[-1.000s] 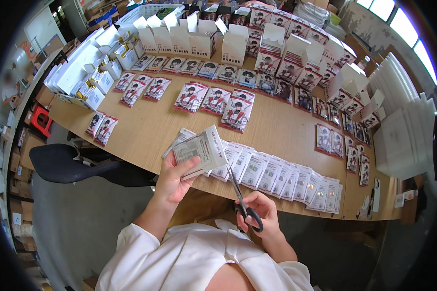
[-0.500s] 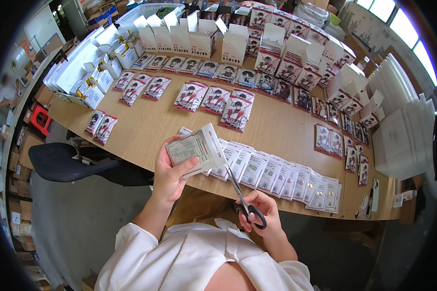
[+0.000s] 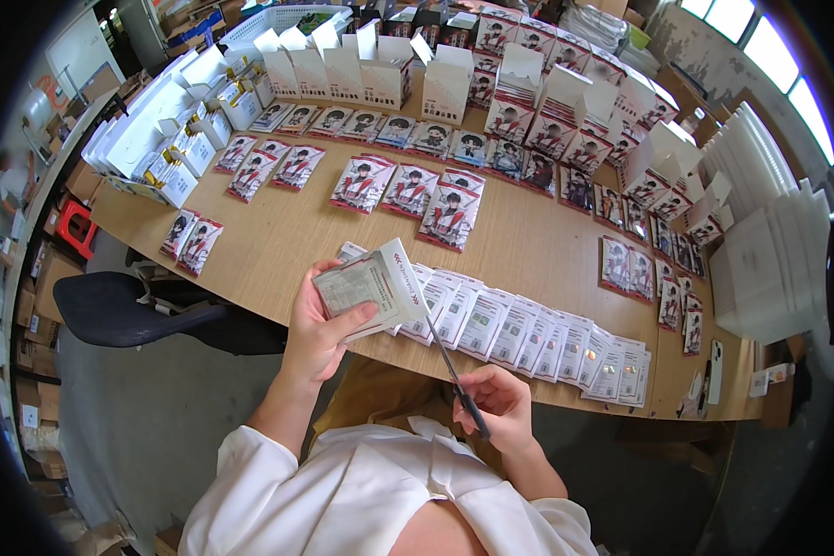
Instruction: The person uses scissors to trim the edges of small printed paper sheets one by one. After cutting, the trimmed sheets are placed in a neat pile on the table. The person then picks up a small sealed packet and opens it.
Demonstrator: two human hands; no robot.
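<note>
My left hand [image 3: 313, 334] grips a flat card packet [image 3: 366, 287], thumb across its printed grey-white back. A white strip with red marks runs along the packet's right end. In my right hand [image 3: 502, 406] is a pair of scissors [image 3: 471, 408] with black handles, seen almost edge-on. Their blades point up and left, tips close to the packet's lower right corner; whether they touch it I cannot tell. Just beyond, a fanned row of white-backed packets [image 3: 487, 324] lies along the table's near edge. Three red-and-white packets [image 3: 410, 193] lie face up farther back.
Open white boxes [image 3: 380, 79] and stacked red packets line the back of the table [image 3: 296, 232]. At left stands a white tray [image 3: 111, 153] of small boxes. Clear plastic bins [image 3: 778, 259] are at right, near a phone [image 3: 716, 371]. A dark chair [image 3: 111, 310] is at lower left.
The scissors have turned in my right hand, from handle loops showing to nearly edge-on. My left hand and the packet have shifted slightly left.
</note>
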